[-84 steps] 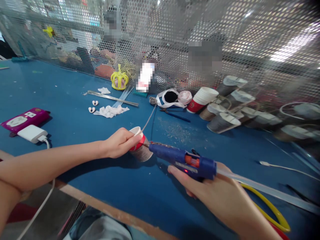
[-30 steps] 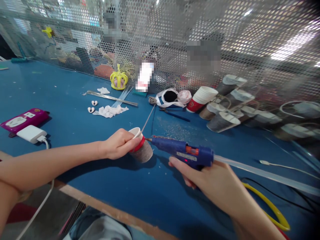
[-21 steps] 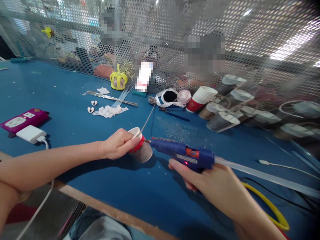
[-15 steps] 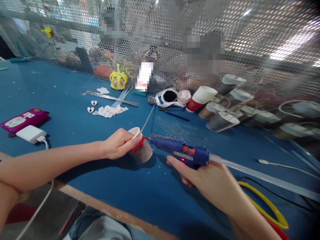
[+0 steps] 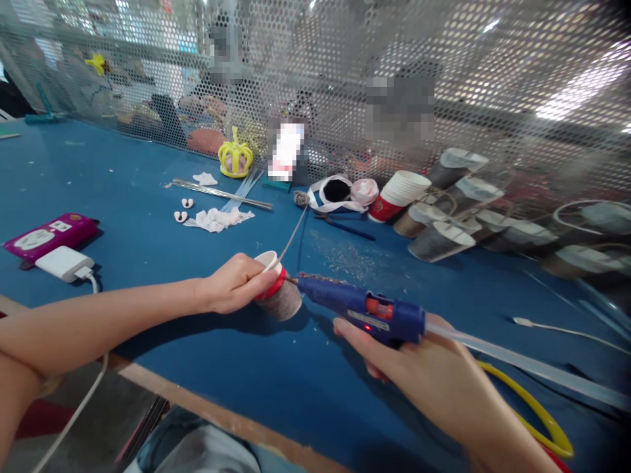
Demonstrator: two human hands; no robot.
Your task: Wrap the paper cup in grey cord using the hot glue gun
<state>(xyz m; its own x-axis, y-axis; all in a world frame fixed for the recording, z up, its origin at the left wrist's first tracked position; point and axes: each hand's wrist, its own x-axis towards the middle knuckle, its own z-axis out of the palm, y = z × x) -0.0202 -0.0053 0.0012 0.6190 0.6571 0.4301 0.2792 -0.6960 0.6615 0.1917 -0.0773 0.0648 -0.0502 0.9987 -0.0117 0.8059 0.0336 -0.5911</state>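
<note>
Left hand [image 5: 231, 284]: fingers clamping the cup [image 5: 279, 293], tilted on the desk [image 5: 148, 217].
Right hand [image 5: 434, 374]: gripping the glue gun [image 5: 367, 309], nozzle touching the cup.
Tip: keeping the cup steady, I'd say.

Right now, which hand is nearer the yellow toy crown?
Left. The left hand grips the paper cup, below the yellow toy crown; the right hand holds the blue glue gun, farther right.

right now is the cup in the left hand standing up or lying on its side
On its side. The cup lies tipped on the blue table, its white rim toward the left hand gripping it, and the glue gun nozzle meets its wrapped wall.
</note>
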